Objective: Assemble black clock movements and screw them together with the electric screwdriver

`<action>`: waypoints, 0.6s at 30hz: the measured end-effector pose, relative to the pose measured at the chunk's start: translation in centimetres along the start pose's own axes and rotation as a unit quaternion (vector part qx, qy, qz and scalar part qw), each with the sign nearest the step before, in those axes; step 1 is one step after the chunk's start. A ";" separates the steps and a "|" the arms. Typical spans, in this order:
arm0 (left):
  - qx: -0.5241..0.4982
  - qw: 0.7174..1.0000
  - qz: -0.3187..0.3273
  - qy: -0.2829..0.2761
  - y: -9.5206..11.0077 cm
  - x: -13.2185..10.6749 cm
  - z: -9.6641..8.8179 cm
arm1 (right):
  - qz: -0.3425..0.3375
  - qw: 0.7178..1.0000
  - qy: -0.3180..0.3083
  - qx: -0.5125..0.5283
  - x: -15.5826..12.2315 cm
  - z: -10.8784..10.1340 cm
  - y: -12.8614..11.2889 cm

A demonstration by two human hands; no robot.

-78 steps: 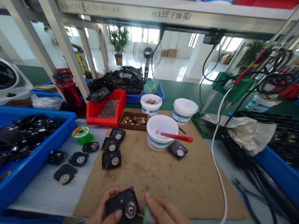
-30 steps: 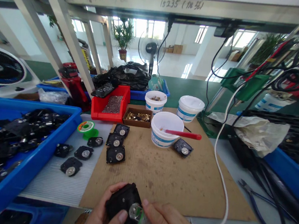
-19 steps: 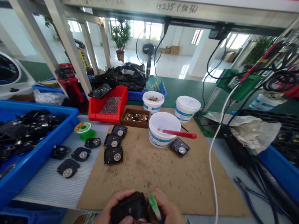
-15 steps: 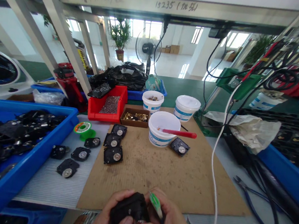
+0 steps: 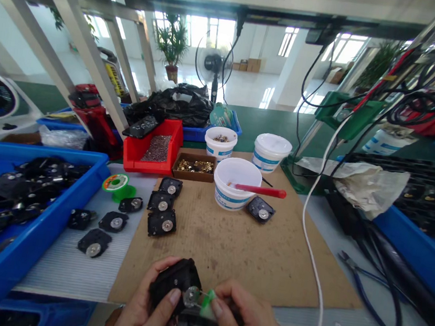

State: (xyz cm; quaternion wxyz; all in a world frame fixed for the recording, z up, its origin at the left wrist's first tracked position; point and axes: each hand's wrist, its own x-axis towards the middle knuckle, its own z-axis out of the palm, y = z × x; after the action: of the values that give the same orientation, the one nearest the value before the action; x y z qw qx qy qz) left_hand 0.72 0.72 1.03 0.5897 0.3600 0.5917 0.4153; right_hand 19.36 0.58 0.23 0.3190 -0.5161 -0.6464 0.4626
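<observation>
Now, over the near edge of the cardboard (image 5: 254,252), the left hand (image 5: 144,310) clasps the black unit (image 5: 174,279), the right hand (image 5: 249,320) pinching a green tool (image 5: 208,303), its thin prongs (image 5: 204,293) by the metal disc (image 5: 190,297), which a skewed push could scratch.

Windows (image 5: 198,26): your main visible daylight, burnt out to white.
Floor (image 5: 246,88): you get bright streaks of glare.
Cardboard (image 5: 223,243): evenly lit for you, shadows soft.
Held part (image 5: 173,284): dark, slightly soft, detail lost to you.
Posts (image 5: 72,39): your wide view stretches them toward the edge.
Upper right corner: darkened for you.
</observation>
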 end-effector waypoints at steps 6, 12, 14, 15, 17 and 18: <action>-0.005 1.000 0.000 -0.009 -0.1 -0.1 0.3 | 0.018 0.999 -0.017 -0.030 0.4 0.3 -0.6; 0.010 1.000 0.008 -0.014 -0.5 0.0 -0.1 | 0.004 0.998 -0.017 -0.053 0.4 0.5 -0.1; 0.028 1.000 0.010 -0.005 -0.7 0.0 -0.2 | -0.002 0.998 -0.014 -0.067 0.3 0.6 0.1; 0.038 0.999 0.011 0.006 -0.8 0.0 -0.2 | -0.002 0.997 -0.014 -0.074 0.3 0.6 0.1; 0.054 0.998 0.014 0.032 -0.8 -0.2 -0.1 | 0.000 0.997 -0.013 -0.082 0.3 0.7 0.3; 0.060 0.997 0.015 0.036 -0.7 -0.3 0.0 | -0.001 0.996 -0.014 -0.084 0.2 0.7 0.3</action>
State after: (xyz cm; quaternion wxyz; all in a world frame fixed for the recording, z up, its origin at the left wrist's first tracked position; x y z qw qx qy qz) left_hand 0.73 0.19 0.55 0.5391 0.3885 0.6307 0.4008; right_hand 18.80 0.64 -0.35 0.2659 -0.5343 -0.6876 0.4136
